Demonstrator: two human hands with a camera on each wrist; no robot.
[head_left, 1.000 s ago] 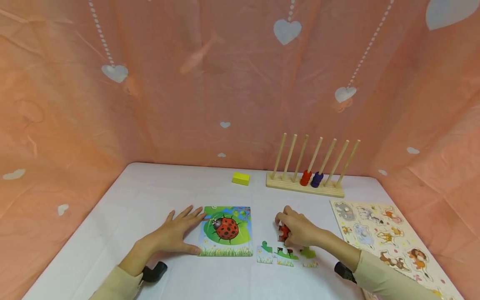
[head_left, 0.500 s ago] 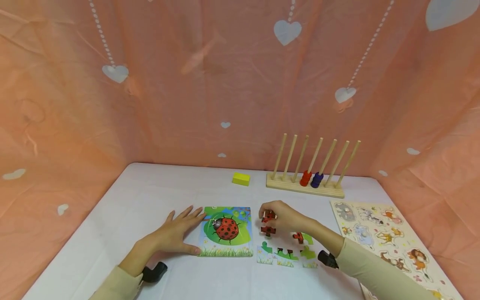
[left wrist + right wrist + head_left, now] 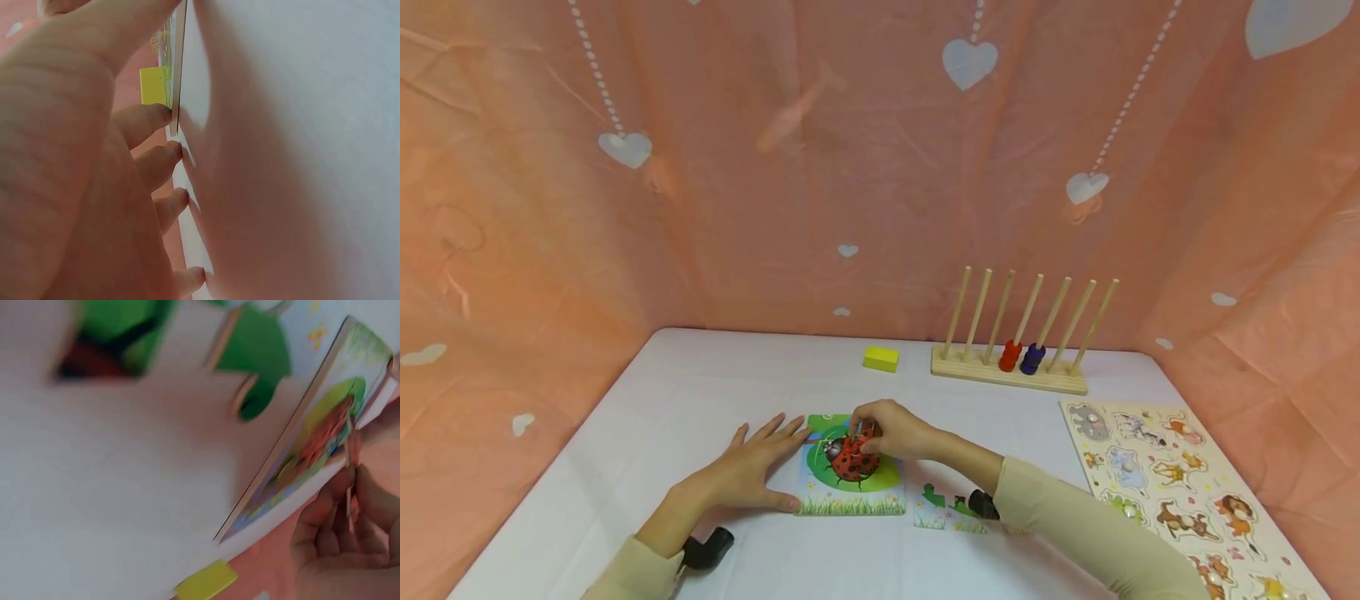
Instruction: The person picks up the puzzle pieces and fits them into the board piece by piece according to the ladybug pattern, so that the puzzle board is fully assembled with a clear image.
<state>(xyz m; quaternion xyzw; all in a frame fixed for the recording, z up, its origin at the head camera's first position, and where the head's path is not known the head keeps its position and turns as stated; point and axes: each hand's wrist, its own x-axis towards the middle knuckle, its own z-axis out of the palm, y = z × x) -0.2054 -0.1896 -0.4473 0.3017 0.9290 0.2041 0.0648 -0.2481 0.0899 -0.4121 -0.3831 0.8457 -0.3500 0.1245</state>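
A ladybug picture board [image 3: 887,504] lies flat on the white table. My left hand [image 3: 741,475] rests at its left side with fingers spread; thumb and index fingertip touch the edge, and the other fingertips are on the table in the left wrist view. Over the ladybug, my right hand [image 3: 898,429] pinches a thin red puzzle piece [image 3: 354,447] between thumb and fingers, tilted on edge. Right of the board lie loose puzzle pieces [image 3: 930,510] with green grass and leaf parts, partly hidden by the right wrist camera [image 3: 982,504] and sleeve.
A yellow block [image 3: 881,359] sits behind the board. At the back right stands a wooden peg rack [image 3: 1000,377] with red beads [image 3: 1011,357] and purple beads [image 3: 1032,360]. An animal peg puzzle [image 3: 1150,492] lies along the right edge, partly under the right sleeve.
My right hand has moved left from the loose pieces to above the ladybug board, bringing a red puzzle piece along. The left hand has stayed in place.
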